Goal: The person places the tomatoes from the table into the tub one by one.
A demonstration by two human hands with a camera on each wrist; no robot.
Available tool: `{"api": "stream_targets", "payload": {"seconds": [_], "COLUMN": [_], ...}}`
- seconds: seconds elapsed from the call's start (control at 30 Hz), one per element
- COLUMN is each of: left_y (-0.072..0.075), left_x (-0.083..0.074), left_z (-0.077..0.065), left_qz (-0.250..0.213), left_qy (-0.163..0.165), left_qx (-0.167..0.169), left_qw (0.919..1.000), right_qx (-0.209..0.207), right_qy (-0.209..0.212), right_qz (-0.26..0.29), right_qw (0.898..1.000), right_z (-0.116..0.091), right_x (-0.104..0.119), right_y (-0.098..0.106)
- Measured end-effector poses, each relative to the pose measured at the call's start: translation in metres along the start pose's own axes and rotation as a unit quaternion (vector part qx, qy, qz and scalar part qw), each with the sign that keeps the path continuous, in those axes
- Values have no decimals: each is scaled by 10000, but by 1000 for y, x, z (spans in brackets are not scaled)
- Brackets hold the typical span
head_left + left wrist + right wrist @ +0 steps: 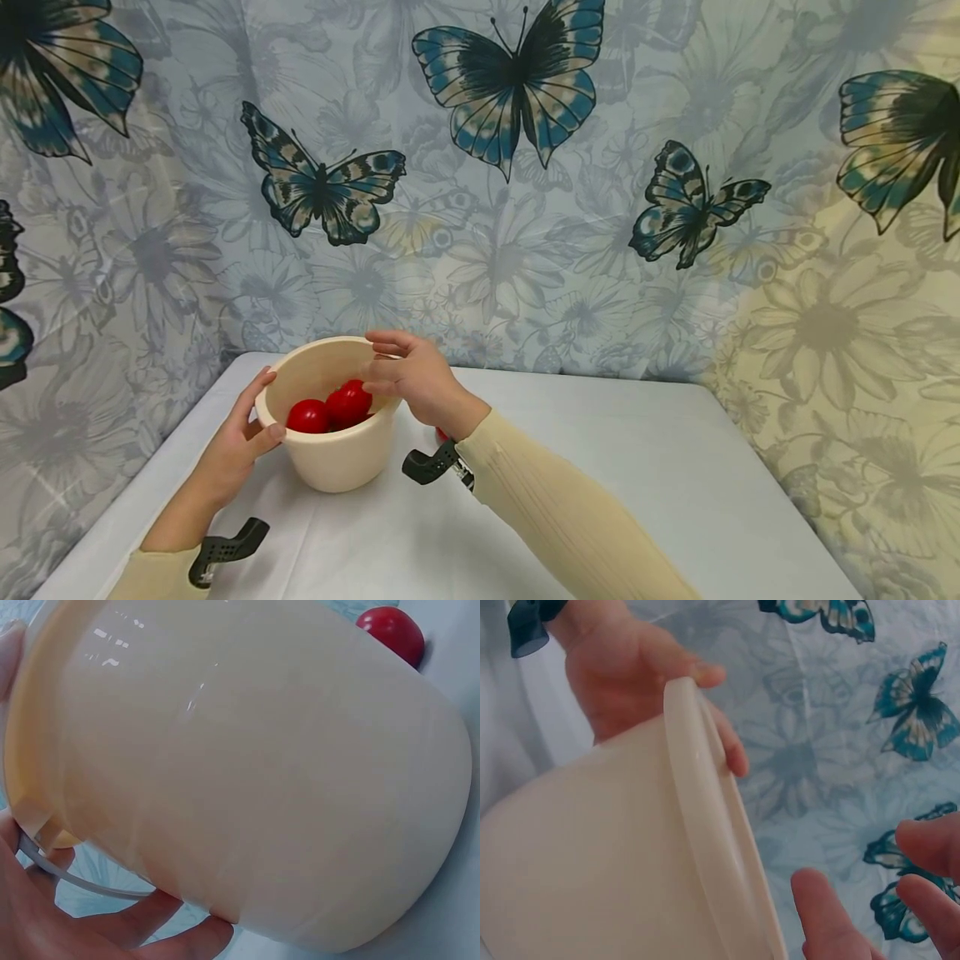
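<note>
A cream plastic bucket (337, 462) stands on the table at left of centre, tilted a little. My left hand (236, 450) grips its left side, thumb at the rim and fingers spread along the wall. Inside lie shiny red round tomatoes, one at the left (308, 416) and another beside it (349, 405). Over the right rim is my right hand (423, 383), its fingers loosely bent above the opening. The right wrist view shows thumb and fingertips (821, 900) apart with nothing between them. Another red tomato (394, 634) sits on the table beyond the bucket, mostly hidden by my right wrist in the head view.
A thin grey bail handle (97, 886) hangs at the bucket's side near my left fingers. White cloth covers the table (600, 467). Butterfly-print fabric (517, 275) rises right behind its back edge. A black camera mount (431, 464) juts from my right wrist.
</note>
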State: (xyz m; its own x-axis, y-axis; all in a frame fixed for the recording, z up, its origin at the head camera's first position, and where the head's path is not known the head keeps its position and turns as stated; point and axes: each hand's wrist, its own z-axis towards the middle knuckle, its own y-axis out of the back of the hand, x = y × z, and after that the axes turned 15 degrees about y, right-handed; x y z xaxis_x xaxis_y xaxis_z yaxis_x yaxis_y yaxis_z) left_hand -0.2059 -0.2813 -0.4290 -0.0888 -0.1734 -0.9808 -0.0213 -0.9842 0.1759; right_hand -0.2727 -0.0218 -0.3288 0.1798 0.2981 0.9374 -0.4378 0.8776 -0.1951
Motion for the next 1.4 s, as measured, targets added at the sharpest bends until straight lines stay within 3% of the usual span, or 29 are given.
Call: {"api": "stream_targets", "payload": {"seconds": [0.47, 1.03, 1.4], "left_y": [0, -1, -1], "left_x": [0, 0, -1], "left_z": [1, 1, 0], "left_qz": [-23, 109, 67], "left_qy": [-21, 24, 22], "left_qx": [19, -57, -47], "left_qw": [10000, 9999, 10000], "right_qx": [-51, -639, -977], "right_qy": [-67, 249, 298], "right_qz": [81, 785, 654], "right_qw": [9999, 9946, 9926], "right_z": [-4, -35, -68], "right_x": [-1, -8, -18], "right_y": [18, 77, 118]}}
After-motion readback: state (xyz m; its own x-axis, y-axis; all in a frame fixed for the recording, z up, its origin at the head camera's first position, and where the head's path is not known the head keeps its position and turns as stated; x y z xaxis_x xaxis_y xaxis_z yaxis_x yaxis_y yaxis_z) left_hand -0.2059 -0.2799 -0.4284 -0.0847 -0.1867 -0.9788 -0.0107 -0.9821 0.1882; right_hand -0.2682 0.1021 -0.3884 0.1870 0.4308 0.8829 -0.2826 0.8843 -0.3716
